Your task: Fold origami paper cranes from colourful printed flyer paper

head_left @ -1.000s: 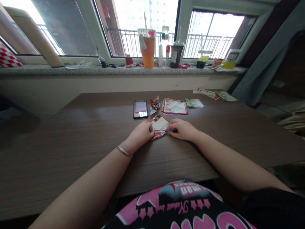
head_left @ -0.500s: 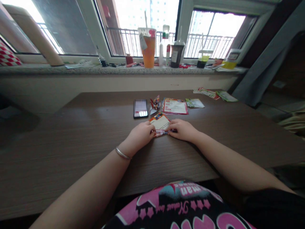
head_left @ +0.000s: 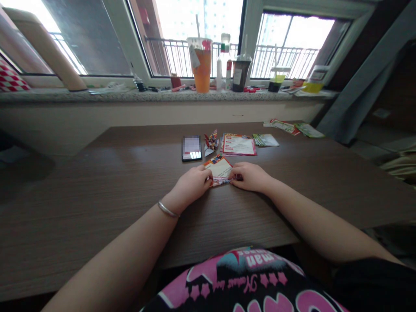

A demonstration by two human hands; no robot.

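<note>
On the wooden table lies a printed sheet of paper [head_left: 219, 168], cream with an orange, patterned far edge. Its near edge is folded into a narrow pleated strip. My left hand [head_left: 196, 179] pinches the left end of that strip, fingers curled and closed. At the right end, my right hand [head_left: 248, 177] grips the same strip between thumb and fingers. Just beyond the sheet stands a crumpled, folded piece of colourful paper [head_left: 211, 143]. A phone [head_left: 191, 148] with a lit screen lies to its left, and a stack of printed sheets [head_left: 238, 144] to its right.
Green-and-white papers [head_left: 265, 140] lie right of the stack, with more leaflets [head_left: 286, 127] at the far right corner of the table [head_left: 107, 173]. On the windowsill [head_left: 107, 97] stand a tall orange drink cup [head_left: 203, 69], a dark drink cup [head_left: 241, 74] and bottles.
My right hand has shifted very slightly to the right along the folded strip. My left hand and the other things look the same.
</note>
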